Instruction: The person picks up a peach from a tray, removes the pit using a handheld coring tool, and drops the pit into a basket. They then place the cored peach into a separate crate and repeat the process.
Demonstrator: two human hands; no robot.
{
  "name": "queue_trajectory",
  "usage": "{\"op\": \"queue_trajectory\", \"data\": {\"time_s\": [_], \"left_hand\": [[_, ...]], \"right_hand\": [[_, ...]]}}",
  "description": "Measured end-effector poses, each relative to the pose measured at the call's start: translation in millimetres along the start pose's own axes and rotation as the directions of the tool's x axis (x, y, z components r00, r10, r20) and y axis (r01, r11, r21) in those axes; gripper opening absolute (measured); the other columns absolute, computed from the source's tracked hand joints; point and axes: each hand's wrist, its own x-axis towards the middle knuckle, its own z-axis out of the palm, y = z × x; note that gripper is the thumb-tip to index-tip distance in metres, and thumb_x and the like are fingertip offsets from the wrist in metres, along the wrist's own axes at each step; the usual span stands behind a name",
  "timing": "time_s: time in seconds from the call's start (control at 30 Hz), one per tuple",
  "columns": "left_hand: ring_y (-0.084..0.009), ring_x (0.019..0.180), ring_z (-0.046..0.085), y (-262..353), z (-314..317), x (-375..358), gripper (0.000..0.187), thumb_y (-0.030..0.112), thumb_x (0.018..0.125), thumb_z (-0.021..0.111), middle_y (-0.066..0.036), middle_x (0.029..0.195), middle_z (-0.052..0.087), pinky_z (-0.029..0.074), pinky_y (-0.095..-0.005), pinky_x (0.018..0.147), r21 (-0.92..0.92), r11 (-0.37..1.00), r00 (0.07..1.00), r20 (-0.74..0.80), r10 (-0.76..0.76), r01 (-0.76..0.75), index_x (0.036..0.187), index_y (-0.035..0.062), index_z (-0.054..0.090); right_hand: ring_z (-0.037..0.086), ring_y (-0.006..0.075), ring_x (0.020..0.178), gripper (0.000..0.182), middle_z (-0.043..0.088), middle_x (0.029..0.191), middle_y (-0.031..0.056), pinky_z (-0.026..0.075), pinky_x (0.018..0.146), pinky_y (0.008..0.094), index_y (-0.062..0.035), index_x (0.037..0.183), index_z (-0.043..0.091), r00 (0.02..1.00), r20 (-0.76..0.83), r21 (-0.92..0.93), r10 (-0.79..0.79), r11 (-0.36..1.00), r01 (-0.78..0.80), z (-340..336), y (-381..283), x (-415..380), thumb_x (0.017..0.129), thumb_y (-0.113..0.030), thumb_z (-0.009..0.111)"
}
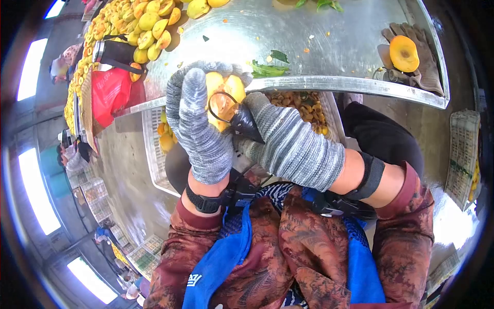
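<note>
Yellow fruit (225, 103) is up in front of me, about 11 o'clock from the middle of my view, held by the near edge of the metal table (360, 59); my left hand (198, 126), in a grey knit glove, is cupped round it from 8 o'clock, half closed, thumb up along the side and fingertips curling over the back; my right hand (288, 136), same kind of glove, comes in from 4 o'clock, mostly closed on a black loop tool (247, 122), though I can't see all of its fingers; the loop lies against the orange face of the fruit, and honestly I can't tell how deep it sits.

Going by a clock centred on the fruit: big fruit pile (149, 21) between 10 and 11 on the metal; dark bottle (118, 54) at 10; red bag (110, 92) at 9; a green leaf (270, 70) at 2, pretty near; then out between 2 and 3, well apart, a cut fruit half (404, 53) resting on a brown glove (431, 67); below the table edge there's a white crate (150, 149), partly hidden by my arms.
</note>
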Motion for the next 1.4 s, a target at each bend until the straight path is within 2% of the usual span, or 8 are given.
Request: {"op": "queue_trajectory", "data": {"time_s": [0.47, 0.53, 0.63, 1.03, 1.13, 1.3, 1.37, 1.4], "left_hand": [[-0.0190, 0.084, 0.054, -7, -8, -4, 0.020, 0.015, 0.089, 0.042, -0.012, 0.091, 0.051, 0.045, -0.0307, 0.074, 0.136, 0.979, 0.988, 0.023, 0.150, -0.152, 0.092, -0.0029, 0.050], [-0.0185, 0.082, 0.054, -15, -11, -5, 0.020, 0.017, 0.086, 0.047, -0.011, 0.089, 0.052, 0.045, -0.0305, 0.074, 0.419, 0.761, 0.864, 0.147, 0.482, -0.496, 0.094, -0.0016, 0.050], [-0.0177, 0.081, 0.055, 2, -3, -8, 0.023, 0.019, 0.085, 0.051, -0.010, 0.088, 0.055, 0.045, -0.0308, 0.074, 0.145, 0.984, 0.995, 0.011, 0.104, -0.104, 0.097, -0.0004, 0.050], [-0.0167, 0.082, 0.056, 10, -4, -10, 0.027, 0.024, 0.084, 0.054, -0.010, 0.091, 0.057, 0.046, -0.0310, 0.075, 0.163, 0.969, 0.981, 0.085, 0.172, -0.184, 0.096, 0.0006, 0.051], [-0.0186, 0.085, 0.056, 7, -10, -13, 0.029, 0.025, 0.083, 0.055, -0.011, 0.093, 0.056, 0.046, -0.0315, 0.078, 0.155, 0.956, 0.966, 0.119, 0.231, -0.248, 0.097, -0.0002, 0.051], [-0.0232, 0.092, 0.055, 2, -15, -10, 0.028, 0.017, 0.083, 0.054, -0.014, 0.102, 0.055, 0.045, -0.0332, 0.082, -0.005, 0.974, 0.945, 0.244, 0.219, -0.225, 0.103, -0.0015, 0.049], [-0.0258, 0.088, 0.055, -5, -28, -13, 0.040, 0.036, 0.088, 0.040, -0.015, 0.092, 0.055, 0.045, -0.0390, 0.080, 0.701, 0.544, 0.874, 0.254, 0.413, -0.461, 0.100, -0.0007, 0.048], [-0.0258, 0.088, 0.055, -6, -34, -12, 0.040, 0.036, 0.088, 0.040, -0.015, 0.092, 0.055, 0.045, -0.0390, 0.080, 0.702, 0.545, 0.875, 0.253, 0.412, -0.459, 0.100, -0.0007, 0.048]], "right_hand": [[0.058, 0.0365, 0.069, 0.039, 0.057, 0.074, 0.0199, 0.046, 0.057, 0.0394, -0.0020, 0.103, 0.043, 0.994, -0.081, 0.010, 0.069, 0.998, -0.068, 3, -1, 3, 0.072, -0.015, 0.062], [0.057, 0.0379, 0.070, 0.039, 0.057, 0.075, 0.0209, 0.046, 0.057, 0.0400, -0.0014, 0.104, 0.042, 0.994, -0.080, 0.029, 0.070, 0.997, -0.068, 4, -2, 3, 0.072, -0.014, 0.062], [0.057, 0.0391, 0.071, 0.040, 0.057, 0.076, 0.0218, 0.046, 0.057, 0.0402, -0.0004, 0.105, 0.042, 0.987, -0.154, 0.008, -0.037, 0.999, 0.039, 10, 2, 4, 0.071, -0.012, 0.062], [0.057, 0.0356, 0.069, 0.047, 0.056, 0.078, 0.0208, 0.046, 0.057, 0.0379, 0.0025, 0.109, 0.039, 0.999, -0.022, 0.163, 0.032, 0.986, -0.028, 12, 3, -2, 0.071, -0.012, 0.063], [0.058, 0.0327, 0.068, 0.045, 0.056, 0.078, 0.0180, 0.046, 0.058, 0.0358, 0.0015, 0.107, 0.041, 0.987, -0.023, 0.083, -0.161, 0.983, 0.162, 4, -9, -4, 0.071, -0.012, 0.064], [0.058, 0.0281, 0.070, 0.050, 0.057, 0.079, 0.0168, 0.046, 0.060, 0.0337, 0.0037, 0.111, 0.039, 0.997, 0.065, 0.081, 0.035, 0.996, -0.040, 8, -5, -5, 0.069, -0.010, 0.064], [0.058, 0.0277, 0.071, 0.052, 0.057, 0.080, 0.0173, 0.046, 0.060, 0.0335, 0.0045, 0.111, 0.039, 0.992, 0.094, 0.095, 0.079, 0.992, -0.088, 9, -5, -6, 0.069, -0.010, 0.064], [0.059, 0.0278, 0.071, 0.052, 0.057, 0.079, 0.0180, 0.046, 0.059, 0.0333, 0.0052, 0.112, 0.038, 0.994, 0.087, 0.105, 0.061, 0.992, -0.070, 11, -3, -6, 0.069, -0.010, 0.065]]}}
